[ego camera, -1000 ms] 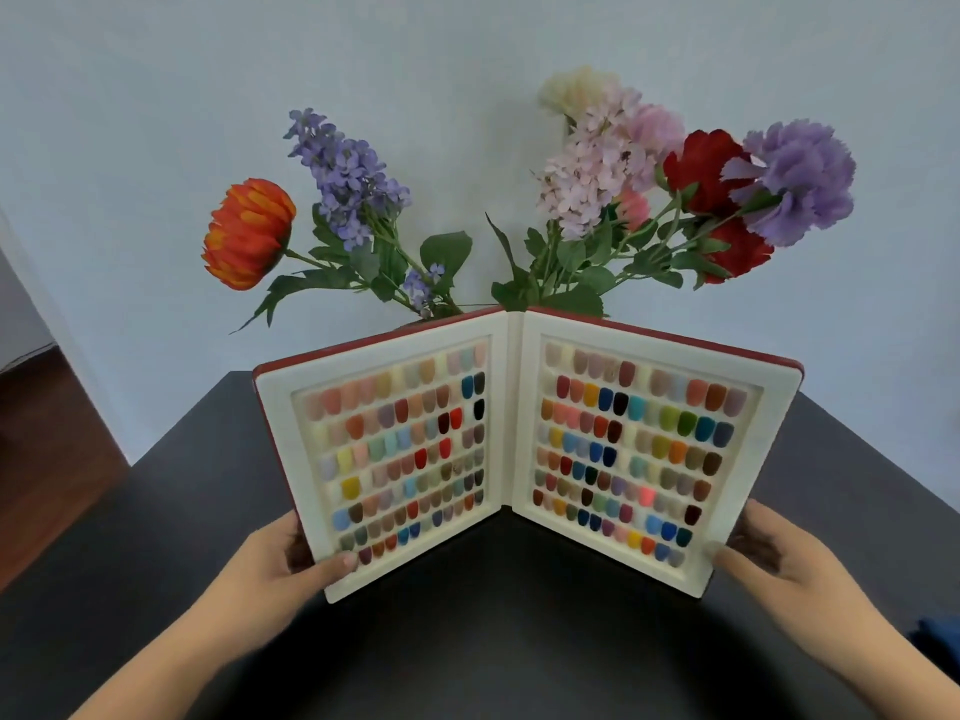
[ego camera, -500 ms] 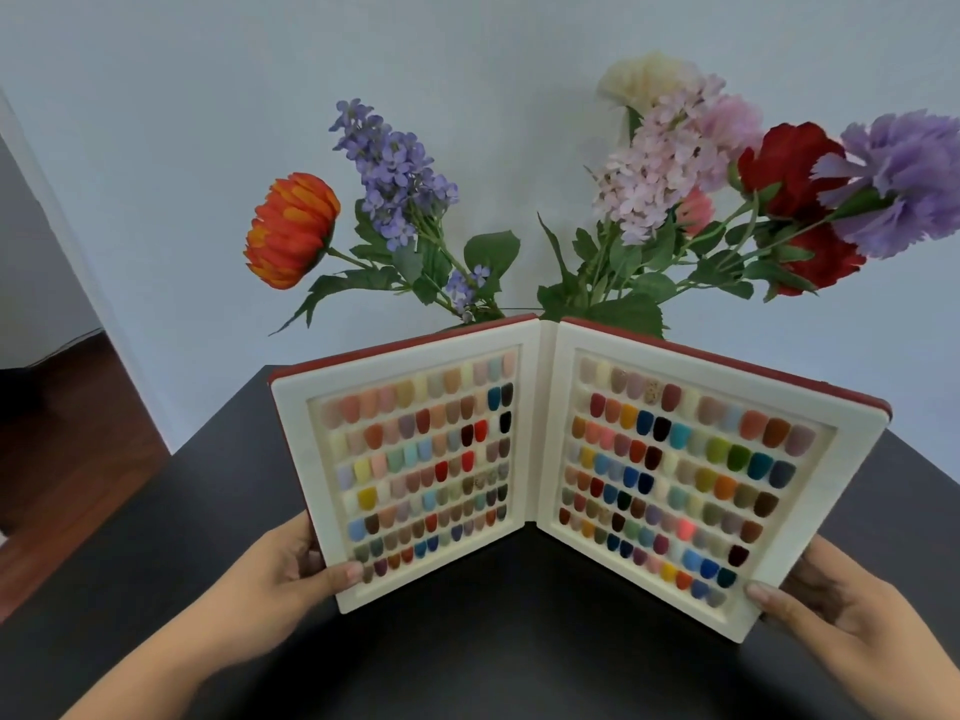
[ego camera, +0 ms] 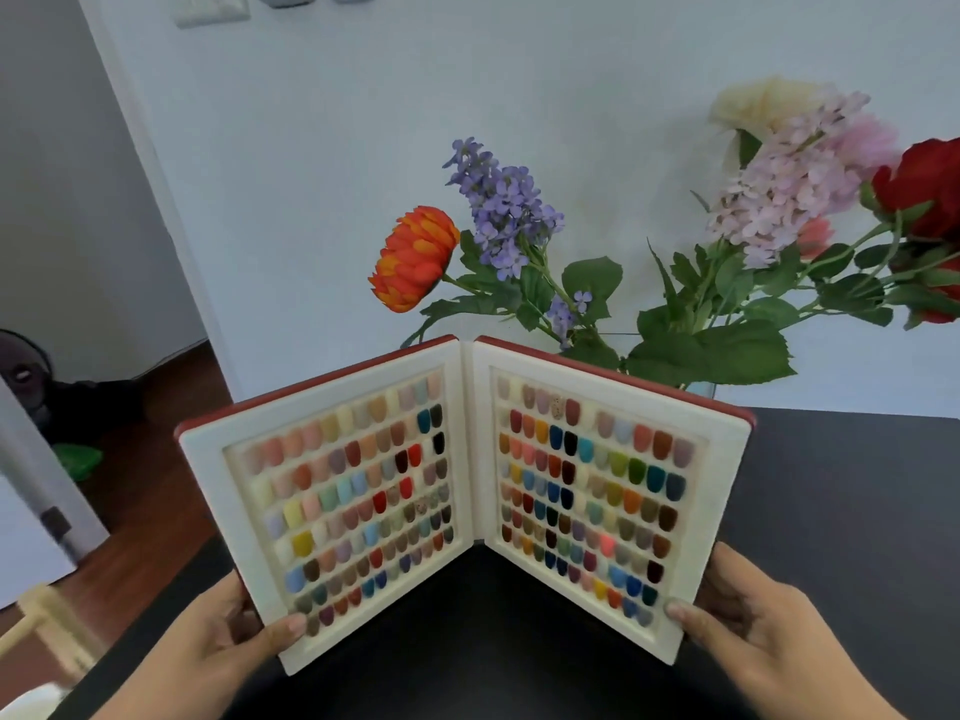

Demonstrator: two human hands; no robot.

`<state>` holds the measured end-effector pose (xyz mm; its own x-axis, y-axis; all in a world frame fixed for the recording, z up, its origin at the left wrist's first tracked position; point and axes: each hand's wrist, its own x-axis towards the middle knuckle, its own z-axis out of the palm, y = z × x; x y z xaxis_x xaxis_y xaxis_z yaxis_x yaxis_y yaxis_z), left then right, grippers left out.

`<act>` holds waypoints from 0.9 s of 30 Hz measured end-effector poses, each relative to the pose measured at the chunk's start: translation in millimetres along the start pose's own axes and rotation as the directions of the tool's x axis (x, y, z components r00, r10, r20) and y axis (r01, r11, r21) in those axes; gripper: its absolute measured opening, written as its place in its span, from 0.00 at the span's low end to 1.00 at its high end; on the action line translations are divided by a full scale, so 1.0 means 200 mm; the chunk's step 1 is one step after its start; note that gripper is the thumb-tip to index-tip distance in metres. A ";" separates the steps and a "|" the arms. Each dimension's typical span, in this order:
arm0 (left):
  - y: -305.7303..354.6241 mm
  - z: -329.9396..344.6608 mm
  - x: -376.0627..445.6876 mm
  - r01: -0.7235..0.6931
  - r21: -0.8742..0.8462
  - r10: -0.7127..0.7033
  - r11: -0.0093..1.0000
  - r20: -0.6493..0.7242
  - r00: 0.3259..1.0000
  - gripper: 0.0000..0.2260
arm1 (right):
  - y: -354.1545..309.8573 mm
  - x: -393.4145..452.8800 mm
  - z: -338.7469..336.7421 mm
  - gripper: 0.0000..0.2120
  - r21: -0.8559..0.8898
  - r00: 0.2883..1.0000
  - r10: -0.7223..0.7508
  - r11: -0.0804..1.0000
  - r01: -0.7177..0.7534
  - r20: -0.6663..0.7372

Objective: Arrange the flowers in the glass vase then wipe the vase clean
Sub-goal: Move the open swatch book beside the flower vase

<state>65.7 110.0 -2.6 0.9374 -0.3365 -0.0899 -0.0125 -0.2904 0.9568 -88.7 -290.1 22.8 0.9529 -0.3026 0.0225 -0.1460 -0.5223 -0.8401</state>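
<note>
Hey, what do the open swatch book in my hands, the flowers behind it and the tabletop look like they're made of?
Swatch book: cream frames look like matte moulded plastic or foam, red cover edge unclear; the colour tips look like plastic. Flowers: probably artificial fabric, given the uniform petals and flat leaves. Table: dark, matte, smooth surface; material cannot be told.

Before you: hinged sample book with red cover and cream inner frames (ego camera: 470, 444), both leaves set with rows of small nail-shaped swatches in pinks, tans, blues, greens, reds, yellows and near-black, a few speckled. Behind it, orange round-headed flower with yellow-tipped petals (ego camera: 414, 258); violet-blue spike of small blossoms (ego camera: 501, 210); pale lilac cluster (ego camera: 779, 194); cream bloom (ego camera: 763, 103); deep red bloom (ego camera: 930, 187); green leaves (ego camera: 711, 353). Your counter, matte black (ego camera: 841, 485). Wall, plain pale white (ego camera: 337, 148).
</note>
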 end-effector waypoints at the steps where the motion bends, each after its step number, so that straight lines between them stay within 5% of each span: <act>1: -0.01 -0.04 -0.01 0.010 -0.010 -0.011 1.000 -0.036 0.999 0.31 | -0.02 0.03 0.04 0.25 0.004 0.999 -0.032 0.999 0.032 0.015; 15: -0.04 -0.33 -0.09 0.054 -0.040 -0.066 0.998 -0.481 0.874 0.26 | -0.39 0.58 0.64 0.25 0.063 0.945 -0.292 0.956 0.285 0.148; 27: 0.00 -0.34 0.09 0.071 0.101 -0.009 0.992 -0.513 0.858 0.22 | -0.46 1.14 0.84 0.24 0.138 0.960 -0.274 0.954 0.265 0.051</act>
<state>105.5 164.3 15.2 0.9833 0.1731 0.0559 0.0187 -0.4021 0.9154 187.4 -177.0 14.8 0.9687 -0.1066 0.2243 0.1500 -0.4686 -0.8706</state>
